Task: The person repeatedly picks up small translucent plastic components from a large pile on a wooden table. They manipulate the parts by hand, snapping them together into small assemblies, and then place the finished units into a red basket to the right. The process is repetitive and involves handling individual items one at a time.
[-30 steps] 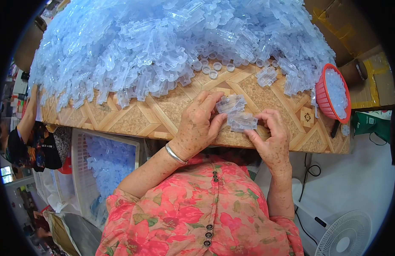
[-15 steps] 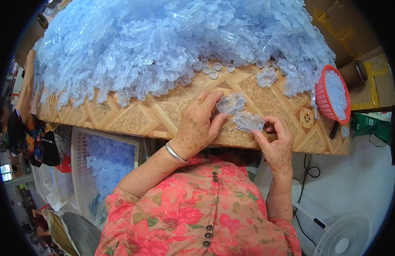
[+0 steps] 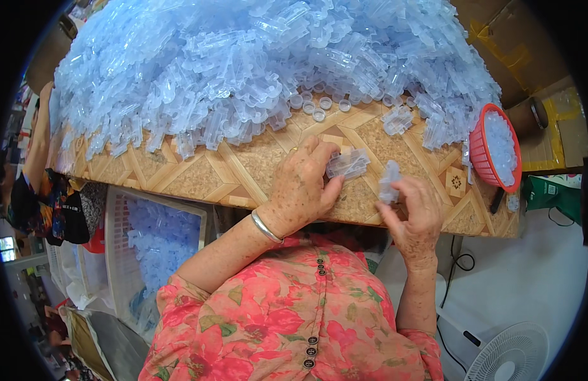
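Between the fingers and thumb of my left hand (image 3: pixel 304 182) is a clear plastic piece (image 3: pixel 348 164), low over the wood-patterned table top (image 3: pixel 243 171). My right hand (image 3: pixel 413 216) pinches a second clear plastic piece (image 3: pixel 388 182), tilted up on edge, a short way to the right of the first. Beyond both hands rises a big heap of the same bluish clear plastic pieces (image 3: pixel 230 70). A few small round clear caps (image 3: pixel 318 115) lie at its near edge. One loose clump of pieces (image 3: pixel 396 119) sits apart, past my right hand.
A red plastic basket (image 3: pixel 482 152) filled with small clear parts stands at the table's right end. Below the table's left side is a white crate (image 3: pixel 119 235) of clear pieces. A white fan (image 3: pixel 509 355) stands at lower right. Another person's arm (image 3: pixel 39 136) shows at far left.
My right hand has turned its plastic piece from lying flat to standing on edge and moved slightly right. My left hand has shifted a little right with its piece.
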Action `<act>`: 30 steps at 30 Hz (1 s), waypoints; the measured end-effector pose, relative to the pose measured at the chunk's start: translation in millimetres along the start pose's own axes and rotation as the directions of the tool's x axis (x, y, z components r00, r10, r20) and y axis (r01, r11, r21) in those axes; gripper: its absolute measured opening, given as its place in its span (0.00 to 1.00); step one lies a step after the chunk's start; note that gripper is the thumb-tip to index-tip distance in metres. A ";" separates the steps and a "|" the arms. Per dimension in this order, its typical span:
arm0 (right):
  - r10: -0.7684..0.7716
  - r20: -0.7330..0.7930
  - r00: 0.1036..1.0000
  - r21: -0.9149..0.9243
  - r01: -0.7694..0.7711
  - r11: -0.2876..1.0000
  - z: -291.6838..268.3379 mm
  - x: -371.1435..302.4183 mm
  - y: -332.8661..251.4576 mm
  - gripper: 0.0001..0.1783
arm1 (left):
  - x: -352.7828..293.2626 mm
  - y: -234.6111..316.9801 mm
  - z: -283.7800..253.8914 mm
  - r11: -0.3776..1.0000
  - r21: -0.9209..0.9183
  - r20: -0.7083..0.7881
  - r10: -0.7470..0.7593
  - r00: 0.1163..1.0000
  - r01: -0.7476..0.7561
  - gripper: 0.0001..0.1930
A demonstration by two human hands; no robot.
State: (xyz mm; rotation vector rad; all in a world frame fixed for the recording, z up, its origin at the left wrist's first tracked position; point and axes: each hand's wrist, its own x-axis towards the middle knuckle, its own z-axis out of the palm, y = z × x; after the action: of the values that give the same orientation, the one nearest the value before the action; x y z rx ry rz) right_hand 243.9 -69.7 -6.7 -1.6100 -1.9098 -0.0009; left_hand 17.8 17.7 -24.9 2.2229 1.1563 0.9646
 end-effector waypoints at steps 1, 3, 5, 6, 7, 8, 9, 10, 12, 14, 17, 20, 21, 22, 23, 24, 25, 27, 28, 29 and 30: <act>-0.004 0.062 0.998 0.011 0.003 1.000 -1.6 1.2 -2.4 0.29 | 0.1 0.8 -0.1 1.000 0.001 -0.001 -0.005 1.000 0.005 0.20; 0.094 0.107 0.990 0.085 -0.103 0.991 -1.1 -1.0 0.5 0.33 | 0.2 2.0 -1.0 1.000 0.003 -0.003 -0.014 1.000 0.014 0.20; 0.162 0.119 0.980 0.124 -0.176 0.976 -0.9 4.4 1.0 0.37 | -0.5 -0.5 0.9 1.000 -0.013 -0.036 0.023 0.999 -0.023 0.20; 0.159 0.125 0.979 0.083 -0.170 0.982 -1.4 9.0 -0.9 0.39 | -0.6 -1.4 1.4 0.999 -0.020 -0.050 0.043 0.998 -0.045 0.20; 0.156 0.131 0.979 0.041 -0.163 0.986 -2.7 15.5 -4.4 0.40 | -0.5 -0.8 0.9 0.999 -0.044 -0.050 0.024 0.998 -0.026 0.19; 0.154 0.137 0.979 0.000 -0.155 0.988 -2.6 19.7 -6.2 0.42 | -0.3 0.5 -0.1 0.998 -0.068 -0.049 0.004 0.999 -0.007 0.19; 0.164 0.170 0.972 -0.007 -0.166 0.986 -1.6 22.0 -5.8 0.43 | 0.4 2.0 -1.4 0.996 -0.092 -0.050 -0.015 0.999 0.011 0.19; 0.175 0.202 0.964 -0.015 -0.176 0.984 -0.7 23.7 -5.2 0.44 | 0.6 3.3 -3.6 0.995 -0.098 -0.030 -0.037 0.999 0.034 0.18; 0.200 0.259 0.945 -0.010 -0.205 0.979 -1.2 26.0 -4.4 0.46 | 0.0 4.3 -8.7 0.991 -0.108 0.011 -0.083 0.996 0.084 0.17; 0.228 0.309 0.923 0.013 -0.244 0.970 -2.8 28.3 -3.9 0.45 | -0.9 2.5 -9.8 0.987 -0.128 0.025 -0.097 0.995 0.099 0.16; 0.266 0.278 0.923 0.100 -0.303 0.948 -0.5 26.1 -7.5 0.46 | -4.9 -1.4 -10.7 0.948 -0.237 0.112 -0.192 0.975 0.214 0.14; 0.288 0.209 0.934 0.334 -0.346 0.877 4.5 18.4 -16.8 0.47 | -10.9 -5.2 -3.9 0.836 -0.453 0.179 -0.256 0.950 0.311 0.11; 0.294 0.173 0.940 0.393 -0.339 0.855 8.9 14.8 -20.3 0.48 | -9.8 -2.7 -1.9 0.780 -0.534 0.197 -0.260 0.945 0.325 0.10; 0.300 0.136 0.944 0.450 -0.329 0.830 15.2 10.8 -23.6 0.48 | -9.4 2.2 -1.6 0.741 -0.566 0.238 -0.272 0.932 0.361 0.10; 0.308 0.099 0.946 0.505 -0.315 0.804 19.4 9.4 -26.3 0.49 | -8.9 9.4 -2.6 0.700 -0.594 0.281 -0.281 0.918 0.396 0.10; 0.295 0.078 0.952 0.497 -0.294 0.816 21.2 10.2 -28.3 0.49 | -8.6 15.8 -4.4 0.657 -0.619 0.321 -0.290 0.902 0.431 0.11; 0.282 0.057 0.958 0.488 -0.274 0.829 22.6 11.1 -30.0 0.49 | -9.0 18.7 -5.3 0.663 -0.630 0.328 -0.243 0.913 0.403 0.15; 0.255 0.029 0.967 0.477 -0.238 0.846 23.5 12.4 -30.3 0.50 | -10.0 22.0 -6.7 0.672 -0.655 0.338 -0.149 0.929 0.346 0.23; 0.241 0.021 0.970 0.474 -0.222 0.852 23.5 13.1 -29.5 0.50 | -11.9 19.3 -6.7 0.524 -0.736 0.451 -0.094 0.887 0.430 0.33; 0.226 0.014 0.974 0.472 -0.206 0.857 23.4 13.8 -29.3 0.50 | -11.8 19.1 -8.6 0.385 -0.784 0.495 -0.088 0.865 0.487 0.32; 0.226 0.010 0.974 0.453 -0.205 0.868 22.5 14.7 -30.4 0.50 | -10.8 19.8 -11.1 0.238 -0.808 0.537 -0.075 0.840 0.538 0.31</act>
State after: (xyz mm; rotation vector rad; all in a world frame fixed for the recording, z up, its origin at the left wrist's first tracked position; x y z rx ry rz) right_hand 205.9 -55.6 -6.3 -1.4707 -1.5382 0.4664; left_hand 15.3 -1.4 -8.6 1.0031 0.4997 0.6559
